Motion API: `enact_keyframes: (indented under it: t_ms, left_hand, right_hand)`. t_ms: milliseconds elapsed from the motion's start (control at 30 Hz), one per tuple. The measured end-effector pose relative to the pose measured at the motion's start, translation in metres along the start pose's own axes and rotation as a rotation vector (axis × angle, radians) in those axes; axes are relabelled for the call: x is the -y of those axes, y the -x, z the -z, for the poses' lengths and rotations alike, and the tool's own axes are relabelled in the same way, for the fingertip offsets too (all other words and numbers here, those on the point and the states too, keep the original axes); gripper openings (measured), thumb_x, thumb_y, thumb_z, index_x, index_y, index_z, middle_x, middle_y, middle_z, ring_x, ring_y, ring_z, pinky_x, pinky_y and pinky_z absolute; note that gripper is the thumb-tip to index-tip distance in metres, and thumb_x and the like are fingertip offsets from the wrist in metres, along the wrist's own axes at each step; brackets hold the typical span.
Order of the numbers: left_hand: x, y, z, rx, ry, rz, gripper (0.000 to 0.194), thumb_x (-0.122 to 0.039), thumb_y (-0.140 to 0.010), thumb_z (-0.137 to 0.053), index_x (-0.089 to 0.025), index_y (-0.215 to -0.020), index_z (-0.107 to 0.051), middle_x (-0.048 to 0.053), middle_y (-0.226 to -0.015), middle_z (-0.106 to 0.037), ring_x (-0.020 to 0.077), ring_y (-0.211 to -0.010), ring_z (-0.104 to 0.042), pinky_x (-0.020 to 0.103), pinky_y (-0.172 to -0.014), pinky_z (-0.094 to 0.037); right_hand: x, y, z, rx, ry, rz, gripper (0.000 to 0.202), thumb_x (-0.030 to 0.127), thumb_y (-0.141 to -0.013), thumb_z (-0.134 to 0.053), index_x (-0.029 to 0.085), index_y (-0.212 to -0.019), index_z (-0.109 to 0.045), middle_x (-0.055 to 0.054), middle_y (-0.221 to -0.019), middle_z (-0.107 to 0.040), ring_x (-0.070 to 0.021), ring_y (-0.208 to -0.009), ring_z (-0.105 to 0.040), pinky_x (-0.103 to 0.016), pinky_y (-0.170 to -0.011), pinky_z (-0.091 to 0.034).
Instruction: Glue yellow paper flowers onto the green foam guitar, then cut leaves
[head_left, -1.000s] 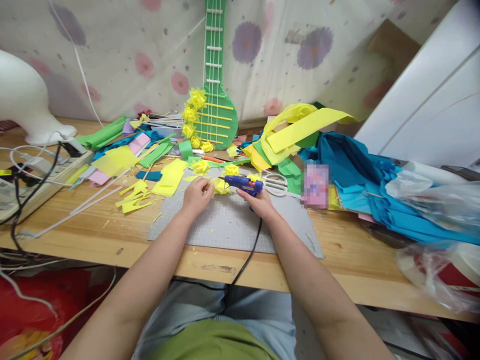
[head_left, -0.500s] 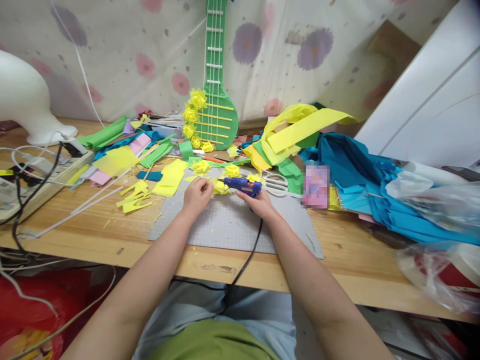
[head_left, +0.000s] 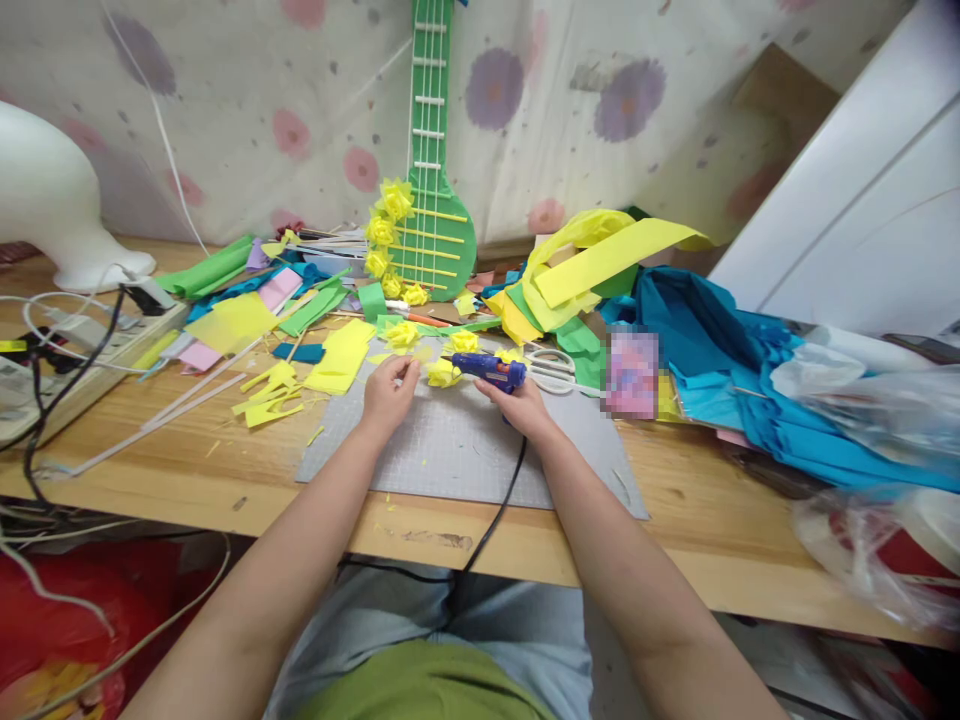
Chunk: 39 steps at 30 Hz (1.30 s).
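My right hand point(head_left: 525, 408) is wrapped round a blue hot glue gun point(head_left: 495, 372). Its nozzle points left, and a black cord runs from its handle down over the table edge. The fingers of my left hand point(head_left: 390, 395) are closed in a pinch on a small yellow paper piece point(head_left: 423, 354), a short way left of the nozzle and apart from it. Several yellow paper flowers point(head_left: 444, 374) lie behind and below the nozzle on the grey cutting mat point(head_left: 450, 450). White-handled scissors point(head_left: 553, 370) rest just beyond my right hand.
Propped against the curtain is a green paper-covered lute shape point(head_left: 442, 235) edged with yellow flowers. Yellow paper scraps point(head_left: 341, 355) and a power strip point(head_left: 112, 350) are on the left. Blue crepe paper point(head_left: 697, 320) and a plastic-wrapped container point(head_left: 892, 540) occupy the right.
The glue gun has shifted slightly right, away from my left hand. My left hand has drawn back a little left, and the yellow paper piece shows more clearly between its fingers.
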<state>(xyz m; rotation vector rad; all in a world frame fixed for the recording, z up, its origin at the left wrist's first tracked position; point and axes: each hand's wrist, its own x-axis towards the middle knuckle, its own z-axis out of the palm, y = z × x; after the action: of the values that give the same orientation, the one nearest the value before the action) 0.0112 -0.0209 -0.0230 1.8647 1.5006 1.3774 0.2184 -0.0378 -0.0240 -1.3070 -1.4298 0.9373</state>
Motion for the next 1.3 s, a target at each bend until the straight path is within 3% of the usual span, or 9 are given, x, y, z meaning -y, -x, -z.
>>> enact_keyframes:
  t_ms: [167, 300, 433, 633, 733, 833, 933, 1100, 1300]
  left_hand:
    - [0.012, -0.004, -0.001, -0.054, 0.156, 0.048, 0.029, -0.041, -0.08, -0.049, -0.016, -0.077, -0.064, 0.005, -0.08, -0.063, 0.0142, -0.071, -0.058, 0.026, -0.067, -0.046]
    - [0.02, -0.008, -0.008, -0.093, 0.306, 0.11, 0.03, -0.044, -0.076, -0.053, -0.016, -0.08, -0.063, 0.006, -0.085, -0.061, 0.0171, -0.081, -0.061, 0.029, -0.072, -0.049]
    - [0.021, -0.01, -0.014, -0.037, 0.464, 0.193, 0.028, -0.044, -0.075, -0.055, -0.016, -0.081, -0.058, 0.006, -0.088, -0.061, 0.0182, -0.085, -0.064, 0.031, -0.075, -0.051]
    - [0.012, -0.004, -0.009, 0.047, 0.365, 0.187, 0.024, -0.04, -0.077, -0.055, -0.017, -0.079, -0.058, 0.003, -0.079, -0.063, 0.0158, -0.07, -0.065, 0.028, -0.068, -0.051]
    - [0.01, -0.002, -0.006, 0.033, 0.3, 0.138, 0.024, -0.039, -0.077, -0.055, -0.016, -0.08, -0.061, 0.005, -0.085, -0.063, 0.0134, -0.064, -0.064, 0.026, -0.063, -0.051]
    - [0.011, -0.002, -0.004, 0.019, 0.278, 0.133, 0.028, -0.039, -0.078, -0.053, -0.016, -0.091, -0.064, 0.005, -0.089, -0.064, 0.0114, -0.062, -0.062, 0.024, -0.06, -0.05]
    - [0.009, -0.003, -0.001, 0.023, 0.285, 0.165, 0.032, -0.04, -0.08, -0.05, -0.017, -0.097, -0.065, 0.002, -0.077, -0.064, 0.0091, -0.055, -0.058, 0.022, -0.057, -0.048]
    - [0.002, -0.003, 0.003, -0.018, 0.368, 0.176, 0.027, -0.04, -0.078, -0.053, -0.016, -0.075, -0.066, -0.001, -0.061, -0.055, 0.0069, -0.046, -0.048, 0.02, -0.05, -0.043]
    - [0.003, -0.004, 0.003, -0.081, 0.345, 0.117, 0.024, -0.037, -0.077, -0.055, -0.017, -0.067, -0.065, -0.002, -0.057, -0.049, 0.0086, -0.05, -0.048, 0.022, -0.053, -0.045]
  right_hand:
    - [-0.005, -0.006, 0.002, -0.174, -0.065, -0.158, 0.038, 0.055, -0.06, -0.068, 0.018, -0.062, -0.061, 0.001, -0.054, -0.059, -0.0105, -0.048, -0.051, -0.023, -0.049, -0.042]
    - [-0.004, -0.009, 0.003, -0.19, -0.246, -0.192, 0.04, 0.056, -0.06, -0.067, 0.018, -0.056, -0.057, 0.004, -0.044, -0.049, -0.0063, -0.037, -0.038, -0.021, -0.037, -0.032]
    - [-0.003, -0.01, 0.003, -0.194, -0.374, -0.186, 0.04, 0.055, -0.057, -0.069, 0.017, -0.057, -0.058, 0.002, -0.049, -0.055, -0.0051, -0.036, -0.039, -0.02, -0.035, -0.03]
    - [-0.005, -0.011, 0.003, -0.211, -0.404, -0.178, 0.039, 0.054, -0.057, -0.071, 0.017, -0.06, -0.057, 0.002, -0.053, -0.058, -0.0039, -0.035, -0.039, -0.019, -0.034, -0.031]
    - [-0.006, -0.011, 0.003, -0.207, -0.401, -0.178, 0.038, 0.053, -0.058, -0.07, 0.017, -0.06, -0.057, 0.002, -0.054, -0.058, -0.0039, -0.035, -0.039, -0.019, -0.034, -0.032]
    - [-0.007, -0.011, 0.003, -0.209, -0.401, -0.185, 0.037, 0.052, -0.059, -0.069, 0.017, -0.059, -0.056, 0.002, -0.053, -0.058, -0.004, -0.035, -0.039, -0.019, -0.034, -0.032]
    - [-0.009, -0.012, 0.004, -0.227, -0.425, -0.195, 0.036, 0.051, -0.06, -0.069, 0.017, -0.06, -0.057, 0.002, -0.056, -0.058, -0.0034, -0.036, -0.038, -0.019, -0.034, -0.033]
    - [-0.012, -0.014, 0.005, -0.264, -0.464, -0.209, 0.036, 0.051, -0.059, -0.07, 0.017, -0.062, -0.057, 0.002, -0.056, -0.058, -0.0031, -0.036, -0.039, -0.017, -0.033, -0.034]
    - [-0.01, -0.015, 0.006, -0.296, -0.479, -0.199, 0.036, 0.05, -0.059, -0.07, 0.017, -0.059, -0.057, 0.003, -0.053, -0.057, -0.003, -0.036, -0.038, -0.017, -0.033, -0.034]
